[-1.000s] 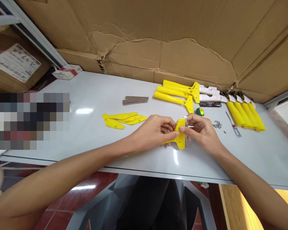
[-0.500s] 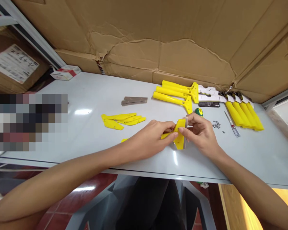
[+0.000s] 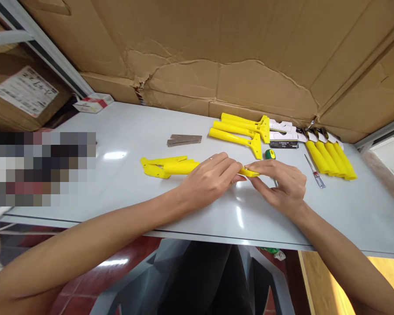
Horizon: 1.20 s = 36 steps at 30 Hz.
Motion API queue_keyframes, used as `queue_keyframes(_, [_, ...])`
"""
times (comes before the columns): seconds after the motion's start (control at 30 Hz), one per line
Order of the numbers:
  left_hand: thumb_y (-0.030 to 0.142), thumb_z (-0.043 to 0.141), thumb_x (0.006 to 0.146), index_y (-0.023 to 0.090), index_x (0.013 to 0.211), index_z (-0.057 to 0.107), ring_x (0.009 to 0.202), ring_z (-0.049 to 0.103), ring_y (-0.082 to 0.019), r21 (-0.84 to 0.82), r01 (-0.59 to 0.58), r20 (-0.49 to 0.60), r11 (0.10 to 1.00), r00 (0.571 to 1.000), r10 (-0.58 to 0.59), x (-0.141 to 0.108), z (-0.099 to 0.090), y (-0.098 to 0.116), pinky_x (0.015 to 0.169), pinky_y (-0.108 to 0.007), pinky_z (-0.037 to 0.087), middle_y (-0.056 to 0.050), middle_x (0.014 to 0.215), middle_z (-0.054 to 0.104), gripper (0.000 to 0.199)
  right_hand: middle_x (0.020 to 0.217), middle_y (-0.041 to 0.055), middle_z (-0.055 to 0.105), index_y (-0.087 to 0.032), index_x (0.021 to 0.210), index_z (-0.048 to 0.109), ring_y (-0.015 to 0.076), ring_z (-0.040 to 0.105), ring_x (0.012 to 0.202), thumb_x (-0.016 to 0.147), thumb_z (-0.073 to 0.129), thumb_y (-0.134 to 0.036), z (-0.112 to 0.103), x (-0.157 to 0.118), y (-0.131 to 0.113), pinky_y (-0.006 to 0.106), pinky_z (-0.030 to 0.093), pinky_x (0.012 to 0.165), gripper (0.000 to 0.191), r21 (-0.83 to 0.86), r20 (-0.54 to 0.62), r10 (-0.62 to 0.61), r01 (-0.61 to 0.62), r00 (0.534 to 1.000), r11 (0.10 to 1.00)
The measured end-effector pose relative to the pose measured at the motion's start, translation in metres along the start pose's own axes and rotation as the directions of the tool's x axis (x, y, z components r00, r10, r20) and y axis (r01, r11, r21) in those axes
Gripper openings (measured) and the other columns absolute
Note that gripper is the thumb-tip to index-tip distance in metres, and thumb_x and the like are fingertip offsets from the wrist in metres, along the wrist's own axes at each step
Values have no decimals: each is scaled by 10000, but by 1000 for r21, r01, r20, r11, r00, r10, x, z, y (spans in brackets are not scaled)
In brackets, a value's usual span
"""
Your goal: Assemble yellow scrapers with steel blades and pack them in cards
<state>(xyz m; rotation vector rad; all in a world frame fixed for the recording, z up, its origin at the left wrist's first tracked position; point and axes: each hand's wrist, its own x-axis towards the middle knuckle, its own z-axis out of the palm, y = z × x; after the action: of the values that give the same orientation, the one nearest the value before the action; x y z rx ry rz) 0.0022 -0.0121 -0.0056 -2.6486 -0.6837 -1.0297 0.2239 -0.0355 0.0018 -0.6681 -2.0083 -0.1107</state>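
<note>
Between my two hands is a yellow scraper (image 3: 181, 168), its head turned edge-on. My left hand (image 3: 213, 177) is closed around its handle near the head. The fingers and thumb of my right hand (image 3: 280, 180) pinch the head's far end. A screwdriver (image 3: 270, 154) with a green and yellow handle lies behind my right hand, and part of its shaft shows under the fingers. Flat yellow plates (image 3: 156, 171) with holes lie to the left, partly covered by the scraper handle. The blade seen earlier on the head cannot be made out now.
Thin metal blades (image 3: 184, 139) lie behind my left hand. Several yellow scraper bodies (image 3: 234, 137) rest near a black and white box (image 3: 284, 144). Rightward are a clear-handled screwdriver (image 3: 318, 179) and yellow-handled tools (image 3: 331, 158). A cardboard wall (image 3: 216, 78) borders the table (image 3: 124, 192).
The scraper has been turned from face-on to edge-on and its handle raised into view. My right hand has shifted its pinch on the head. The small screws are now hidden behind my right hand.
</note>
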Motion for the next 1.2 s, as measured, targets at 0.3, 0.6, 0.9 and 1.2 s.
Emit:
queue_keyframes(0.3, [80,594,981,131,1014,649,816,624,-197,326,-288,-57,900,945,323,1,-4,-24,724,-316,542,-91,922,708,83,1010,69,839,-199,997,693,199,817,969,897,742,-88,-1,-5,2,299,689,751,158,-297,101,-289,306,952,904])
queue_keyframes(0.6, [139,548,983,169,932,619,741,578,-188,379,-330,-24,864,930,366,-1,14,-42,672,-307,505,-69,852,664,93,945,28,831,-204,1208,706,190,772,795,983,675,-230,-33,5,35,330,570,679,228,-509,274,-76,211,959,835])
queue_keyframes(0.9, [178,508,1042,197,839,543,642,557,-153,322,-589,146,741,805,575,13,32,-49,621,-298,447,-40,827,649,207,802,86,770,-200,1442,598,309,697,796,953,607,-574,-44,-1,79,359,432,676,616,-668,359,784,-448,506,595])
queue_keyframes(1.2, [278,541,1046,201,783,574,680,568,-150,195,-575,50,795,815,577,3,35,-57,626,-296,455,-33,807,657,276,704,-21,623,-240,1295,681,129,523,478,915,669,-406,-40,15,57,299,436,464,415,95,181,812,-831,555,547])
